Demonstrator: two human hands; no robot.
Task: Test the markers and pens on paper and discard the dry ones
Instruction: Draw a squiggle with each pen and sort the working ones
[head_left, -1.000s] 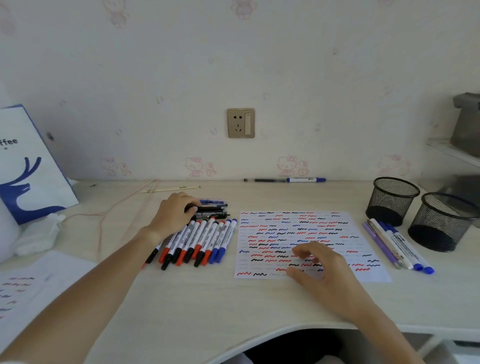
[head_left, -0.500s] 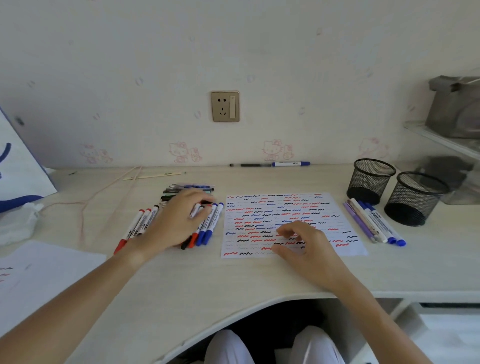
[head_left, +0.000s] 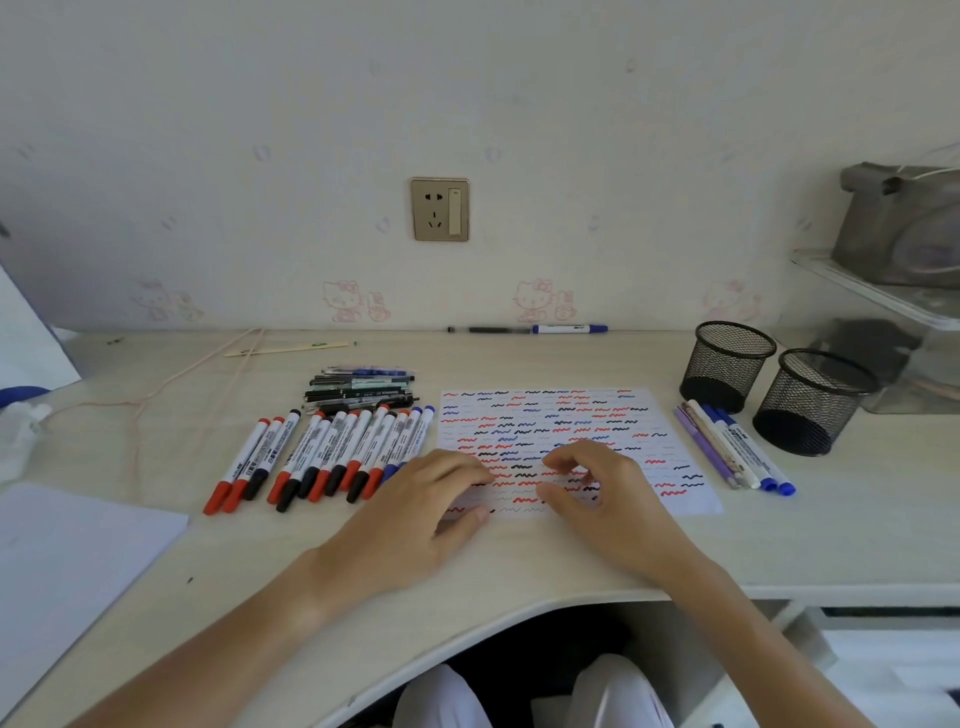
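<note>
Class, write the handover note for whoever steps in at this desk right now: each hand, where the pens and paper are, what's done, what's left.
Left hand: empty, resting on the test sheet's lower left edge.
Right hand: empty, fingers curled on the sheet.
Row of markers and pile of pens lie left of the sheet; a small group of pens lies to its right, beside two mesh cups.
Done: sheet almost covered in squiggles.
Left: unclear which pens remain untested; pick up the next.

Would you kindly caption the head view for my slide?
Both empty hands, left and right, rest on the squiggle-covered test paper beside the marker row.
</note>
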